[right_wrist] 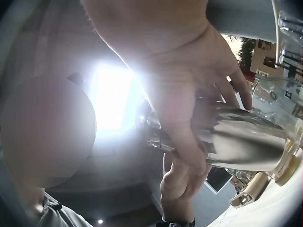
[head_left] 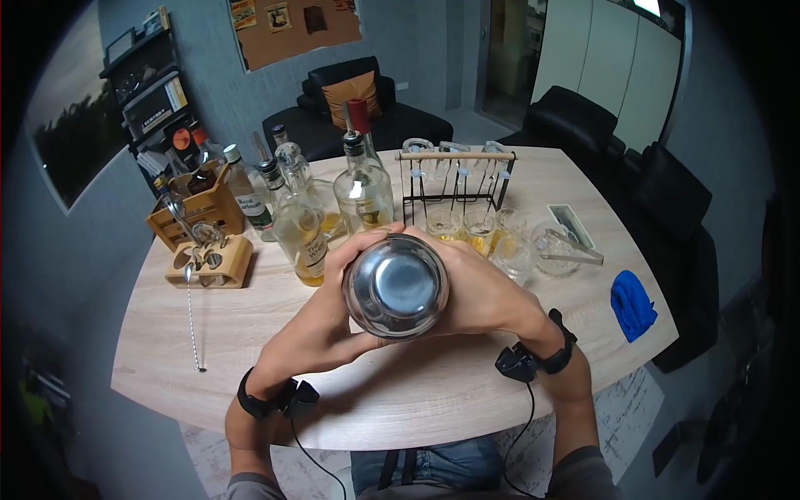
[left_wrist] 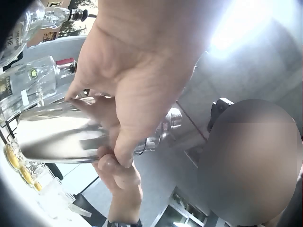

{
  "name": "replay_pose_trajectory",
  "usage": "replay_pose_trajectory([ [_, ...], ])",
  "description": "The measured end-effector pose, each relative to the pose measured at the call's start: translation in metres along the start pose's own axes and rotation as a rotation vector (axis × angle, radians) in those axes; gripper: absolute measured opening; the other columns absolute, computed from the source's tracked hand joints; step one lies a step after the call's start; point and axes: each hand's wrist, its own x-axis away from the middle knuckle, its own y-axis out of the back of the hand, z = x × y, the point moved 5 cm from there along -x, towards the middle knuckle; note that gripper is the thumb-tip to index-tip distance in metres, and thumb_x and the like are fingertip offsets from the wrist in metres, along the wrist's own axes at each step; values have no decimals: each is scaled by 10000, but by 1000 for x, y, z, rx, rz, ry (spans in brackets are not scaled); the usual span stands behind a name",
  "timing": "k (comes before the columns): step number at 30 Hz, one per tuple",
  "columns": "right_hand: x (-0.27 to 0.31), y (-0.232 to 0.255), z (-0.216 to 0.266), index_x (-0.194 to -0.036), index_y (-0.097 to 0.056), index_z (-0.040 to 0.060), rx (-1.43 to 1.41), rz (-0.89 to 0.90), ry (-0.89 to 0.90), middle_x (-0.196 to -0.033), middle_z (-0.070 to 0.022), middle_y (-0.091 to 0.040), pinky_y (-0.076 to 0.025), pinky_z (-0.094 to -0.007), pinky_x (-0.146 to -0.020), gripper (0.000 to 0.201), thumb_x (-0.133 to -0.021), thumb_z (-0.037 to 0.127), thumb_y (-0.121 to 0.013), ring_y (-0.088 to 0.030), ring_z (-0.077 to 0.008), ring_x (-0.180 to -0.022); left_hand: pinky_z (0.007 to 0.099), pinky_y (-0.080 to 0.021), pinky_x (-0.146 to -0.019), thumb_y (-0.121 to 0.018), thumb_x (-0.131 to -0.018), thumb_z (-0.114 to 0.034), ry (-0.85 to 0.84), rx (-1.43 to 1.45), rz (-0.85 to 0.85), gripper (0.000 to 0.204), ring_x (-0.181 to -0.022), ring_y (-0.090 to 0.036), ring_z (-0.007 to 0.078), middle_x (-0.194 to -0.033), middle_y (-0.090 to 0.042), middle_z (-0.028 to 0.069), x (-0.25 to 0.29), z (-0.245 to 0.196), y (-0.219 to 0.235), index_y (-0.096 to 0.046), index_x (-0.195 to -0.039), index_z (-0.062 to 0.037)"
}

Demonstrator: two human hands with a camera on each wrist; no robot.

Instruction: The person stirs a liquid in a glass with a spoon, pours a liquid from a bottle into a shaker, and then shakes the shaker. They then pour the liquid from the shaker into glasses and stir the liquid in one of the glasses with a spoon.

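A steel cocktail shaker (head_left: 396,285) is held up above the table, its round end facing the head camera. My left hand (head_left: 333,308) grips its left side and my right hand (head_left: 479,296) grips its right side, fingers wrapped round the far end. From the left wrist the shaker (left_wrist: 61,135) lies sideways under my left hand (left_wrist: 128,94), with the other hand's fingers (left_wrist: 118,172) below. In the right wrist view, the shaker (right_wrist: 236,142) sits under my right hand (right_wrist: 184,94).
Behind the shaker stand several liquor bottles (head_left: 362,187), a glass rack (head_left: 454,175) and glasses of yellow liquid (head_left: 479,229). A wooden tool holder (head_left: 208,258) and a long bar spoon (head_left: 193,317) lie left. An ice bowl with tongs (head_left: 562,250) and a blue cloth (head_left: 632,304) lie right.
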Motion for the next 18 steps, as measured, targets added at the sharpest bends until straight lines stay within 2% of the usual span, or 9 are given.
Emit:
replay_pose_trajectory([
  [3,2,-3,-2,-1407,-464,-36,-10,94,33,-1187,-250,-682,-542,-397,-966,1027,-583,352,-938,-704,-351,-1059,447,-232,-1234,-911,-750,-240,170,17,17,1189,-1496,-261,331,-1565,-272,178,3,-5,1,-61,-1555,-34],
  [5,2,-3,4,-1411,-461,-36,-22,135,-65,-1191,-249,-680,-539,-396,-971,1034,-581,352,-940,-701,-353,-1067,441,-227,-1236,-912,-748,-257,314,283,-23,1199,-1500,-244,328,-1564,-264,173,6,0,1,-58,-1558,-27],
  [7,2,-6,-1,-1415,-457,-37,-35,173,-162,-1194,-248,-679,-535,-395,-976,1041,-579,351,-942,-698,-354,-1075,443,-212,-1238,-916,-745,-267,324,314,-36,1224,-1497,-245,322,-1551,-274,185,6,0,1,-43,-1563,-12],
  [9,1,-4,-5,-1422,-463,-36,-36,31,23,-1154,-246,-696,-549,-388,-945,1039,-579,380,-906,-715,-350,-1012,448,-194,-1241,-921,-742,-270,102,-92,25,1246,-1498,-237,316,-1550,-265,197,1,-7,2,-28,-1569,-8],
  [10,2,-4,-5,-1422,-463,-36,-37,30,23,-1154,-246,-696,-549,-388,-945,1039,-579,380,-906,-715,-350,-1012,452,-180,-1243,-922,-743,-277,33,-5,29,1261,-1501,-224,310,-1563,-232,204,1,1,-1,-12,-1573,-10],
  [11,1,-3,-4,-1422,-466,-34,-31,13,36,-1149,-246,-698,-551,-385,-941,1036,-581,385,-904,-717,-350,-1004,452,-180,-1243,-922,-743,-277,34,-6,28,1261,-1501,-224,310,-1563,-232,204,2,-1,0,-12,-1573,-10],
  [14,2,-3,1,-1414,-469,-28,-22,68,-44,-1147,-244,-699,-553,-385,-933,1026,-586,381,-917,-717,-348,-1008,448,-168,-1246,-925,-736,-305,354,296,11,1265,-1510,-187,314,-1573,-196,196,5,3,1,-20,-1567,-3],
  [16,4,-5,0,-1408,-465,-23,-39,168,-177,-1181,-236,-686,-541,-399,-944,1027,-581,350,-948,-704,-344,-1065,448,-170,-1245,-926,-735,-298,329,249,8,1268,-1510,-189,315,-1569,-206,196,5,3,0,-16,-1567,-3],
  [18,2,-7,-6,-1415,-460,-25,-50,94,-63,-1175,-240,-687,-541,-401,-944,1029,-583,352,-934,-706,-344,-1058,451,-181,-1243,-924,-737,-283,253,-27,55,1265,-1507,-208,317,-1563,-226,196,4,-2,3,-9,-1566,-7],
])
